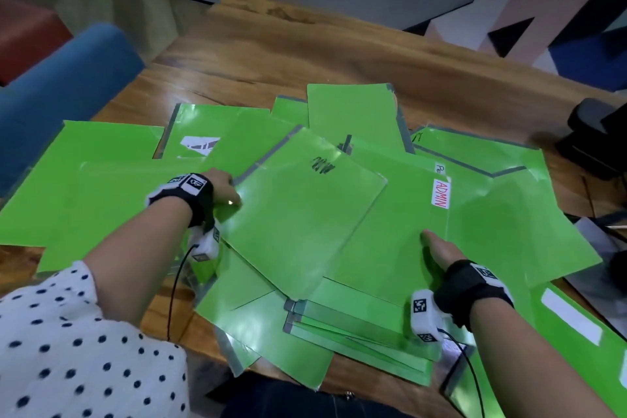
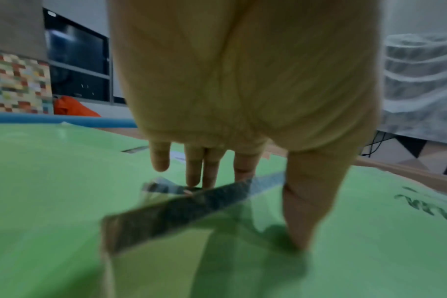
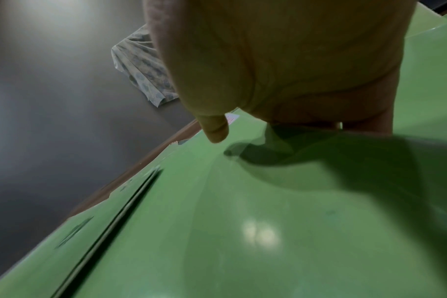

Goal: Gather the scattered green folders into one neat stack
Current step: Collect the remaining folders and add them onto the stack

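The folders [image 1: 298, 214] are still a loose fan, piled mostly over the middle and near edge of the surface [image 1: 271, 54], with stragglers reaching to the left edge, the far side and the right corner. The top folder [image 1: 305, 210], the one with the black scribble, sits skewed on the pile, its grey spine pointing to the far left. The left hand [image 1: 222, 188] is at that spine edge: in the wrist view the fingers [image 2: 201, 171] are straight and spread with the tips down by the grey strip and the thumb pressed flat on the cover, so it looks like pressing, not gripping. The right hand [image 1: 437, 249] lies flat and relaxed on the ADMIN folder [image 1: 407, 231] just beside the top one, fingers out, holding nothing. I reckon the step here is squaring the top few onto the near pile. What I'd do: pin the pile with the right palm so it doesn't skate, since these covers look glossy and slippery, and use the left to swing the skewed one round until the spines line up. Push from the edges, not the middle, or the sheets below will probably drag along. Then pull the outliers in from the left edge and right corner one at a time, and tap the edges flush at the end.
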{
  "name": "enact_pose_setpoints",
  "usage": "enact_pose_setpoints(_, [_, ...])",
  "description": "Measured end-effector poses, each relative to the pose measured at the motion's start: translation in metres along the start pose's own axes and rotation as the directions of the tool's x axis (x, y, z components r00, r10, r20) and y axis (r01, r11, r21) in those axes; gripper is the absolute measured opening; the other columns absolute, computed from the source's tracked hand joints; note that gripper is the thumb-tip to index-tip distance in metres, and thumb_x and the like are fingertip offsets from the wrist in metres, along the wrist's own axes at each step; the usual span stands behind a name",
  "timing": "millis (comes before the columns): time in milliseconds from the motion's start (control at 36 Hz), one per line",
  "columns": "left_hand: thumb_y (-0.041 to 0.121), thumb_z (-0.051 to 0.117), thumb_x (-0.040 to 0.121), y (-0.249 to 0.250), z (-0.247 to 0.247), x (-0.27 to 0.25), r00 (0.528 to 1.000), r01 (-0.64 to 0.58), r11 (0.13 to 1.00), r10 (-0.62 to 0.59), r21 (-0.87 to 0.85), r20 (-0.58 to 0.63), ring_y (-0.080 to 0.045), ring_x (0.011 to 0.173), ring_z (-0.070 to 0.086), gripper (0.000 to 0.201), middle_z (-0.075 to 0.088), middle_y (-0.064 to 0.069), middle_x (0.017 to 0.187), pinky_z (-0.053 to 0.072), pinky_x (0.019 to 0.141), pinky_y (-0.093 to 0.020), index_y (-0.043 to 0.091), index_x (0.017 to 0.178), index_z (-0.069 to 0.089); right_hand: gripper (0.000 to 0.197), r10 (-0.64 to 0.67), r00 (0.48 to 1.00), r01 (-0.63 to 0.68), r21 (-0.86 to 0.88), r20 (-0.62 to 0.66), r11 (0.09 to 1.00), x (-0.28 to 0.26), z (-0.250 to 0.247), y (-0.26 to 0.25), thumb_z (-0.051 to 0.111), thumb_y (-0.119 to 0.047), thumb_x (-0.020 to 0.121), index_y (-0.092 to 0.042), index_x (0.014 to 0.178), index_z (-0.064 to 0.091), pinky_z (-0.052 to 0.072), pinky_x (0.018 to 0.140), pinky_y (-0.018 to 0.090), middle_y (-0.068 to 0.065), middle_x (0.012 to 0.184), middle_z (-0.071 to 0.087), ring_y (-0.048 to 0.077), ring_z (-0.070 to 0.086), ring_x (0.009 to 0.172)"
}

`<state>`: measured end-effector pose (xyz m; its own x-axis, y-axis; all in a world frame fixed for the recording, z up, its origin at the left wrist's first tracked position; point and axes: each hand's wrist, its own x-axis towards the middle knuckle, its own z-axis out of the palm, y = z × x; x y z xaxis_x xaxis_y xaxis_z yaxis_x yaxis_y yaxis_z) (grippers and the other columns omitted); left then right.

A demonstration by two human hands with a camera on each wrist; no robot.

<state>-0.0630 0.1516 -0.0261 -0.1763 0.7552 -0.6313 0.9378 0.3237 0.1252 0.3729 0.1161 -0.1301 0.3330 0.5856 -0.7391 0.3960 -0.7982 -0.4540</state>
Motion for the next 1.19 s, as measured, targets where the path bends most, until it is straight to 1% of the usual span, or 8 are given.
enact_pose_setpoints(194, [0.028,0.074,0.078,0.015,-0.004,0.002,0.990,-0.019,1.000,0.020,0.006,-0.137,-0.020,0.072,0.050,0.037,0.056,-0.005,0.087,0.047,0.064,-0.030,0.009,0.101,0.053,0.043,-0.017,0.999,0.011,-0.149,-0.039,0.989,-0.005,-0.002,-0.004,0.055,-0.052,0.086,-0.011,0.095,0.049,0.042,0.077,0.034,0.006,0.081,0.049,0.022,0.049,0.072])
enact_pose_setpoints(306, [0.062,0.080,0.054,0.020,-0.003,-0.004,0.984,0.007,0.977,-0.044,-0.212,-0.171,-0.023,0.085,0.057,0.090,0.054,-0.003,0.100,0.051,0.070,-0.034,0.013,0.116,0.038,0.052,-0.026,0.998,0.017,-0.174,-0.053,0.985,-0.008,-0.001,-0.004,0.053,-0.050,0.088,-0.004,0.113,0.053,0.045,0.084,0.035,0.013,0.098,0.052,0.026,0.052,0.086])
enact_pose_setpoints(417, [0.080,0.069,0.046,0.037,0.009,-0.016,0.983,0.104,0.984,-0.080,0.142,-0.164,-0.021,0.087,0.064,0.087,0.063,0.001,0.089,0.047,0.091,-0.042,0.016,0.102,0.052,0.063,-0.021,0.997,0.008,-0.172,-0.070,0.985,-0.014,-0.001,-0.007,0.053,-0.048,0.089,0.003,0.127,0.049,0.046,0.097,0.041,0.019,0.125,0.056,0.033,0.056,0.107])
enact_pose_setpoints(583, [0.054,0.079,0.063,0.042,0.002,-0.025,0.991,0.104,0.989,-0.094,0.104,-0.099,-0.018,0.061,0.057,0.054,0.057,-0.001,0.068,0.050,0.062,-0.028,0.008,0.082,0.056,0.063,-0.040,0.996,0.024,-0.190,-0.081,0.982,-0.021,0.000,-0.009,0.053,-0.047,0.090,0.004,0.127,0.049,0.046,0.097,0.042,0.021,0.127,0.055,0.035,0.056,0.110])
enact_pose_setpoints(861, [0.011,0.061,0.089,0.051,-0.070,-0.053,0.991,0.006,0.974,0.025,0.226,-0.132,-0.021,0.064,0.048,0.036,0.048,-0.006,0.068,0.037,0.061,-0.028,0.006,0.060,0.041,0.058,-0.045,0.999,0.043,-0.291,-0.001,0.956,-0.027,-0.002,-0.019,0.048,-0.044,0.094,0.003,0.129,0.049,0.043,0.088,0.034,0.014,0.104,0.049,0.025,0.048,0.093])
enact_pose_setpoints(1028, [0.035,0.084,0.050,0.052,-0.114,-0.060,0.978,0.091,0.900,0.000,0.425,-0.208,-0.023,0.081,0.054,0.054,0.051,-0.008,0.082,0.050,0.077,-0.032,0.012,0.091,0.057,0.059,-0.055,0.998,0.038,-0.350,-0.038,0.936,-0.032,-0.001,-0.022,0.045,-0.042,0.097,0.004,0.133,0.045,0.041,0.095,0.031,0.021,0.136,0.048,0.032,0.052,0.117])
enact_pose_setpoints(1111, [0.021,0.077,0.066,0.065,-0.125,-0.095,0.942,0.031,0.877,0.134,0.479,-0.307,-0.028,0.109,0.056,0.060,0.056,-0.014,0.124,0.047,0.088,-0.036,0.012,0.122,0.056,0.060,-0.050,0.997,0.029,-0.347,-0.051,0.938,-0.036,-0.001,-0.024,0.044,-0.042,0.097,0.005,0.135,0.042,0.039,0.097,0.030,0.021,0.141,0.044,0.033,0.048,0.124])
enact_pose_setpoints(1194, [0.009,0.062,0.081,0.089,-0.136,-0.128,0.914,-0.019,0.891,0.199,0.454,-0.354,-0.032,0.103,0.057,0.045,0.058,-0.018,0.115,0.047,0.083,-0.038,0.003,0.124,0.054,0.057,-0.054,0.998,0.036,-0.344,-0.042,0.938,-0.037,-0.001,-0.022,0.045,-0.042,0.097,0.004,0.130,0.047,0.041,0.094,0.031,0.021,0.131,0.051,0.032,0.053,0.116])
